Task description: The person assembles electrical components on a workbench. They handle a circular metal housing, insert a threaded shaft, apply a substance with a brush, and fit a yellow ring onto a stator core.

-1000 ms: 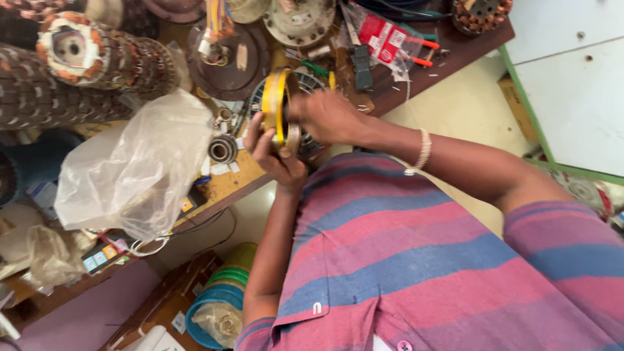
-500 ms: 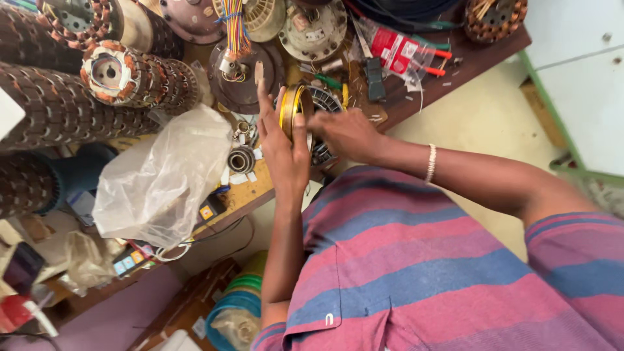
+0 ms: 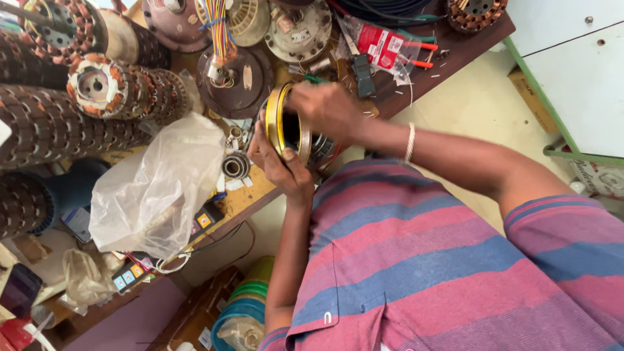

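Yellow tape roll [image 3: 281, 123], between both hands' fingers [image 3: 296, 156]

Obstacles, free room: workbench [image 3: 250, 198] lying crowded almost edge to edge.
- Stacked wound stators [image 3: 97, 88] lying along the far left side, blocking reach there.
- Crumpled clear plastic bag [image 3: 159, 188] sitting at the near edge, just beside the left hand [image 3: 283, 166].
- Small bearing [image 3: 235, 165] lying between bag and left hand, narrowing that gap.
- Dark round motor plate [image 3: 237, 81] with coloured wires standing just beyond both hands.
- Red-handled pliers [image 3: 416, 55] and a black tool [image 3: 362, 73] lying beyond the right hand [image 3: 328, 110].
- Open passage showing over the pale floor [image 3: 468, 107], right of the bench edge.
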